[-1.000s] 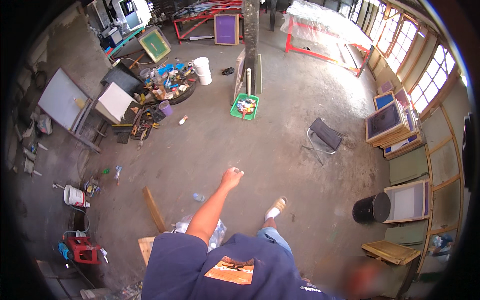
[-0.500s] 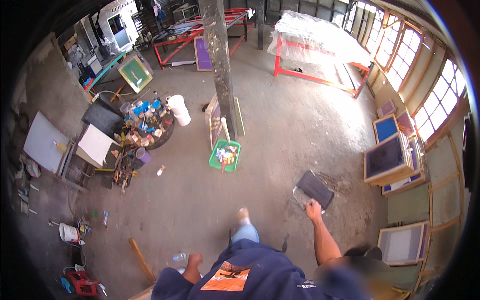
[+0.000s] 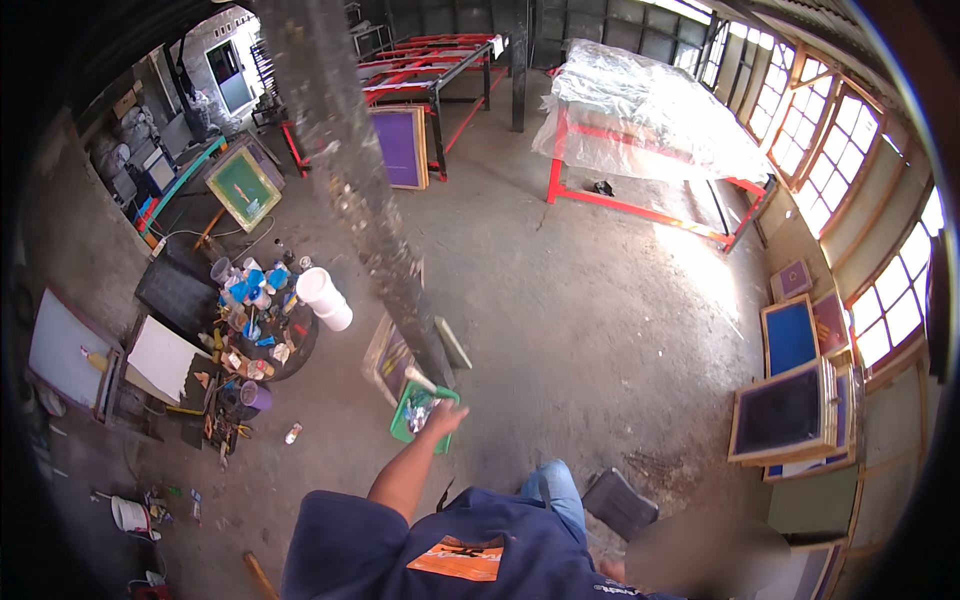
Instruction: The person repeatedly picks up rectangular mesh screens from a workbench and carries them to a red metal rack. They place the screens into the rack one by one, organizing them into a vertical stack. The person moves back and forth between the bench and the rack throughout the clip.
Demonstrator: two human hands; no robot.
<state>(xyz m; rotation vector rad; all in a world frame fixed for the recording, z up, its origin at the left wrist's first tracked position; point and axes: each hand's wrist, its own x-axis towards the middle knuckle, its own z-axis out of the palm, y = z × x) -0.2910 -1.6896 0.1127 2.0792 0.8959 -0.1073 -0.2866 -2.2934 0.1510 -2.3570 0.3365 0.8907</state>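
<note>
Clock from left hand, 12 = top. Left hand (image 3: 443, 417) over green dustpan (image 3: 402, 424), fingers bent, hides its right part; cannot tell if touching or grasping. Litter (image 3: 418, 408) in dustpan, pale handle (image 3: 423, 380) sloping up-left. Right hand not clear, just a skin patch (image 3: 611, 570) by the blur at 5; fingers cannot tell.

In the way: black post (image 3: 375, 230), base just beyond dustpan, at 12, cuts across red rack (image 3: 420, 68). Board (image 3: 386, 360) at 11 and slab (image 3: 453, 343) at 12, either side of post.

Around: white bucket (image 3: 325, 300) at 10-11, clutter (image 3: 255, 325) at 10, purple cup (image 3: 256, 396) at 9, dark stool (image 3: 620, 503) at 4 by the leg, frames (image 3: 785, 408) at 3, plastic-covered table (image 3: 650, 110) at 1.
</note>
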